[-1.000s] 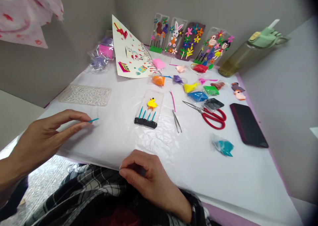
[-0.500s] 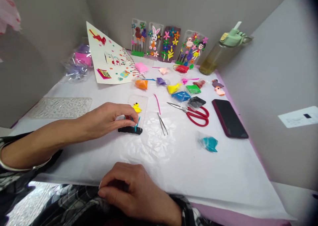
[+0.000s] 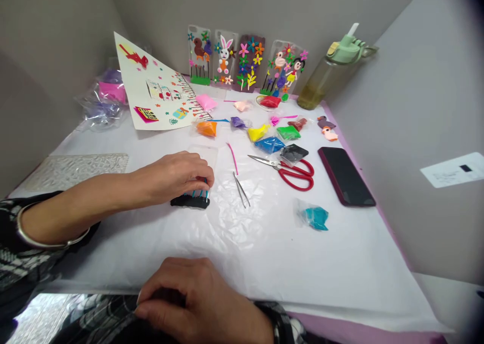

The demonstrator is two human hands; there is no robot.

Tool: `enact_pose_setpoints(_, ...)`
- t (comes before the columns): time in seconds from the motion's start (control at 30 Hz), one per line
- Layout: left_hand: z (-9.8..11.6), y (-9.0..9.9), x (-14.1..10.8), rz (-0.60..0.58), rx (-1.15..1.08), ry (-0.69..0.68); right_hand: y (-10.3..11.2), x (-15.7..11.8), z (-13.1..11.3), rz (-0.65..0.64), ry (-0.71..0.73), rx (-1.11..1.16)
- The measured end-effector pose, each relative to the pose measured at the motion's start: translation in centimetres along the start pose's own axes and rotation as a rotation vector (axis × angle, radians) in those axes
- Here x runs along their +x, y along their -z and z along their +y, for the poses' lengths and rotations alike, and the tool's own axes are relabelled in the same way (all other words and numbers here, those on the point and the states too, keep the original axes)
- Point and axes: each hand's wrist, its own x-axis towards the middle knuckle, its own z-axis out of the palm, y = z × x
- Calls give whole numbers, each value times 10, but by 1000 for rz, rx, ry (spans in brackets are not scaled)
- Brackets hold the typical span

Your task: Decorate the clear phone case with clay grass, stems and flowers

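One white-papered table (image 3: 264, 263): right hand (image 3: 189, 297) at front edge, fingertips together; left hand (image 3: 185, 175) over clear rectangular case (image 3: 207, 155), nearer left edge, can't tell if pinching thin teal strip (image 3: 207, 196). Probably placing step; next move calls for light pressure.

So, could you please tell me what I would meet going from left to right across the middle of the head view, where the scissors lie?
Textured clear panel, left hand, tweezers, red-handled scissors, dark phone.
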Motion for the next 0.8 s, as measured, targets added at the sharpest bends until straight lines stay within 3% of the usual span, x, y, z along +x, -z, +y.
enact_pose_setpoints(0.8, -4, 1, 9, 29, 122, -73, 2, 1, -1, -66, 3, -73)
